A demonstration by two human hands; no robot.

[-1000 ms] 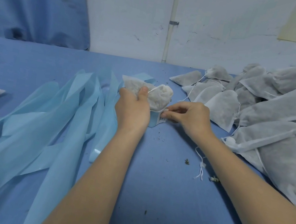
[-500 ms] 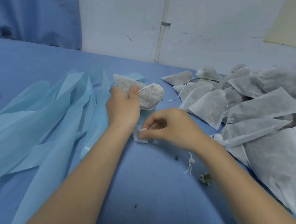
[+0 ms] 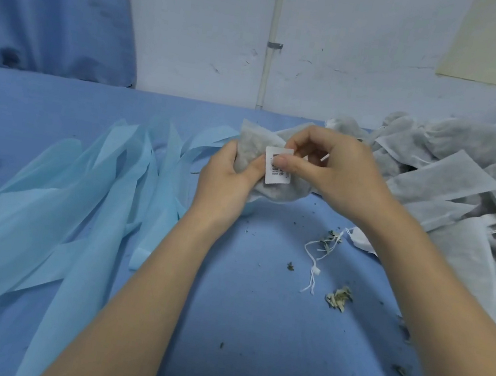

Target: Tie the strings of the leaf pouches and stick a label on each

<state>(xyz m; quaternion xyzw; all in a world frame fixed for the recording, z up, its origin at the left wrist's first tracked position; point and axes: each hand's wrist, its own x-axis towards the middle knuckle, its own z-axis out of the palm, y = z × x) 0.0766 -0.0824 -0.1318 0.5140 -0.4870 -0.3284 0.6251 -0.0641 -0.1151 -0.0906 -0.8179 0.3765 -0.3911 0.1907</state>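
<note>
A: Where was the pouch at that point?

B: Off the table, centre of the scene, just near of the far edge. Left hand [image 3: 228, 181] gripped the leaf pouch [image 3: 251, 146] from the left side, fingers curled round the fabric. Right hand [image 3: 336, 172] pinched the label [image 3: 277, 173] on its right edge, thumb pressing its face against the pouch.

A: Label seated?

B: Couldn't tell. Barcode side faced out and the thumb was on the middle. The lower corner looked free of the fabric, though that's a judgement.

A: Risks?

B: Three. Fabric was bunched under the left hand, so the label could crease or bond only on the ridges and peel later. Thumb covered just one spot, so the edges might lift if not rubbed down. And leaf crumbs [image 3: 339, 297] lay on the blue cloth [image 3: 250, 333] near right; any on the adhesive would kill the tack.

A: String?

B: Knot on this pouch was hidden behind the hands. A loose string [image 3: 314, 262] lay on the cloth, near right.

A: Rest of the stock?

B: Pouch pile [image 3: 464, 194] far right, light blue strips [image 3: 78, 194] fanned out left.
</note>
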